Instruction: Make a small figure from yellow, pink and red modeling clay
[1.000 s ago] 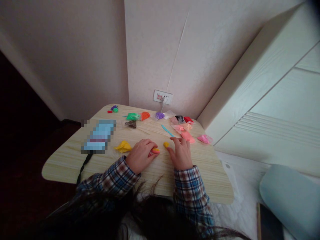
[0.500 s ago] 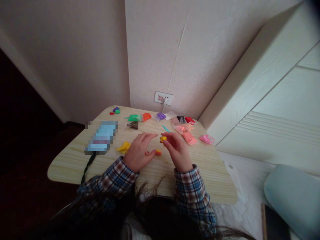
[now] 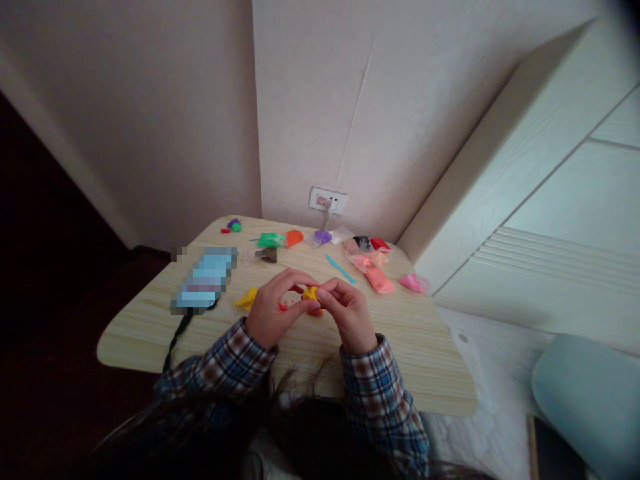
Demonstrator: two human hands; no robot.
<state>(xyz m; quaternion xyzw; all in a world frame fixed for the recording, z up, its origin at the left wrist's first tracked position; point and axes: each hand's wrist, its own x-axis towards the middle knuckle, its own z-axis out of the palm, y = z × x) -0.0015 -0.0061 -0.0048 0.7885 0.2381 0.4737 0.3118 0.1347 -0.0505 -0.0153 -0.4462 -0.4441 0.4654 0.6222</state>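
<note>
A small lump of yellow modelling clay [image 3: 311,293] is between my two hands, above the middle of the table. My right hand [image 3: 350,313] pinches it from the right with thumb and fingertips. From the left, my left hand [image 3: 280,303] closes on it too, thumb below and fingers curved over the top. Under and behind the hands show small red bits [image 3: 284,306] on the table, partly hidden. A yellow clay packet [image 3: 246,299] lies just left of my left hand. A light blue modelling tool [image 3: 341,269] rests beyond my right hand.
Bagged clay lies along the table's [image 3: 400,373] far side: green [image 3: 271,239], orange [image 3: 294,238], purple [image 3: 323,237], brown [image 3: 267,255], coral [image 3: 380,280] and pink [image 3: 414,283]. At left lies a blurred phone [image 3: 207,277] with a black strap [image 3: 177,340]. A wall socket [image 3: 329,200] is behind.
My right hand has moved left with the yellow clay, bringing it to my left hand, whose fingers have closed onto it. The blue tool now shows in full.
</note>
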